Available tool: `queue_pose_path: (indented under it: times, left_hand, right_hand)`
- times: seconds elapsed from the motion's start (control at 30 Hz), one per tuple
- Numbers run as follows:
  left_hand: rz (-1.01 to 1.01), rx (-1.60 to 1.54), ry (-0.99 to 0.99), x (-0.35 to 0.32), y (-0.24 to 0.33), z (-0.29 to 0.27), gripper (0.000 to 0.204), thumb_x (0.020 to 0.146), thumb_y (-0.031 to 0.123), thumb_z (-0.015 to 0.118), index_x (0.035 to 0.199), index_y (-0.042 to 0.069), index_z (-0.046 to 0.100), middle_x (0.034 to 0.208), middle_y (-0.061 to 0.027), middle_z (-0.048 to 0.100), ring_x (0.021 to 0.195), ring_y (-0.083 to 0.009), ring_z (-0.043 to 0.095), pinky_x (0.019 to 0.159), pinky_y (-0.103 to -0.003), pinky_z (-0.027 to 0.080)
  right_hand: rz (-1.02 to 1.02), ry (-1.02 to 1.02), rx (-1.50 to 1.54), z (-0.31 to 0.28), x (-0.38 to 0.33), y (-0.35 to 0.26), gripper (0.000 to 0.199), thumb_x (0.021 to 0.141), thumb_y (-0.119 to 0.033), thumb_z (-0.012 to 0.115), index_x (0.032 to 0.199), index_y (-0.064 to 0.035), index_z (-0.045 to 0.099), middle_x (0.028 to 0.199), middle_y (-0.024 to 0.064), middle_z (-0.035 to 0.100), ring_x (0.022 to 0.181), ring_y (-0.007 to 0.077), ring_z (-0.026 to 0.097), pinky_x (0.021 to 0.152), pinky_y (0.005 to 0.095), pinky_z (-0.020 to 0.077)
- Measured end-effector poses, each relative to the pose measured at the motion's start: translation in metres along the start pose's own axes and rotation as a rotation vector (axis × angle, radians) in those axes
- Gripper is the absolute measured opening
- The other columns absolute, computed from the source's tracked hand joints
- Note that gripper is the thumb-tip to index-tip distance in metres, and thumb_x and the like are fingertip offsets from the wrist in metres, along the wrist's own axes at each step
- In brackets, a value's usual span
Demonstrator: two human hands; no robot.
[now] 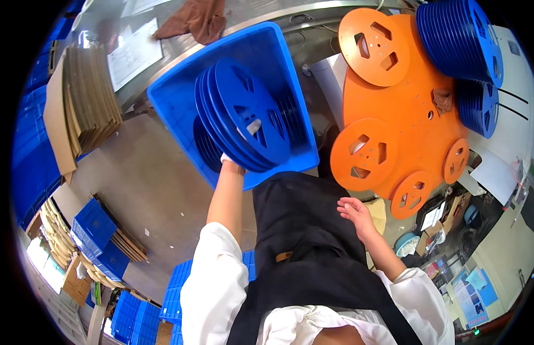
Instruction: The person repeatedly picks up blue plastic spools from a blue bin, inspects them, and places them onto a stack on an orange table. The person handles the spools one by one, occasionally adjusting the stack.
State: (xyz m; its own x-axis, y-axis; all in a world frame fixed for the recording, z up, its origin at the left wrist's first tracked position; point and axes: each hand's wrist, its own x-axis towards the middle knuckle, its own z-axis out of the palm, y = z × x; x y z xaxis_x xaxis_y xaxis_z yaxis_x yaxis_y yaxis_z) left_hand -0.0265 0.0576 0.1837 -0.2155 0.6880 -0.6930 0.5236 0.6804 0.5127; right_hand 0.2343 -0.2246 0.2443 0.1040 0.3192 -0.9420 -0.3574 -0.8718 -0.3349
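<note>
My left hand (pixel 227 159), in what looks like a white glove, grips a few blue reels (pixel 229 106) standing on edge together. White fingertips show through a cut-out in the front reel; the rest of that hand is hidden behind the discs. These reels are over a blue plastic bin (pixel 178 92), where more dark-looking reels (pixel 206 144) stand at the sides. My right hand (pixel 356 214) is free in front of my black apron, its fingers stretched out, below an orange disc (pixel 361 155) with cut-outs.
A large orange plate (pixel 416 109) at the right carries several orange discs and two stacks of blue reels (pixel 456 40). A metal table (pixel 180 49) at the back holds a brown cloth (pixel 198 20) and paper. Cardboard sheets (pixel 86 103) and blue crates (pixel 94 227) stand left.
</note>
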Motion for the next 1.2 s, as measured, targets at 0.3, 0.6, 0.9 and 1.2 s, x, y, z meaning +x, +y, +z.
queue_pose_path:
  times: [0.3,0.6,0.9,1.2]
  left_hand:
    - [-0.052,0.302,0.001,0.085,0.011,0.066,0.053,0.089,0.024,0.065,0.136,0.008,0.049,0.135,-0.0087,0.054,0.127,-0.0269,0.047,0.111,-0.043,0.032]
    - [-0.095,0.425,-0.036,0.114,0.006,0.094,0.051,0.09,0.025,0.062,0.137,0.01,0.049,0.137,-0.0061,0.052,0.129,-0.0257,0.044,0.112,-0.045,0.029]
    - [0.062,0.69,-0.022,0.104,-0.004,0.084,0.05,0.091,0.025,0.059,0.138,0.013,0.049,0.14,-0.0034,0.05,0.132,-0.0246,0.042,0.113,-0.048,0.025]
    - [0.716,1.734,-0.285,0.114,0.001,0.094,0.048,0.092,0.026,0.056,0.138,0.015,0.049,0.142,-0.0008,0.048,0.135,-0.0235,0.039,0.114,-0.05,0.022]
  right_hand:
    - [0.113,0.069,0.062,-0.033,0.029,0.017,0.031,0.098,-0.021,0.056,0.122,-0.0024,0.056,0.12,0.0094,0.062,0.106,0.0173,0.062,0.089,0.0293,0.0485]
    - [0.141,0.088,0.058,-0.061,0.038,0.017,0.031,0.099,-0.02,0.053,0.125,-0.0021,0.055,0.121,0.0108,0.062,0.108,0.0198,0.061,0.09,0.0302,0.0494]
    - [0.124,0.094,0.088,-0.08,0.043,0.011,0.035,0.097,-0.024,0.057,0.124,-0.0017,0.055,0.121,0.0116,0.062,0.107,0.0192,0.062,0.091,0.031,0.0486]
    - [0.127,0.073,0.077,-0.077,0.045,0.001,0.031,0.099,-0.019,0.052,0.124,-0.0012,0.054,0.122,0.0124,0.062,0.108,0.0202,0.062,0.091,0.0306,0.0495]
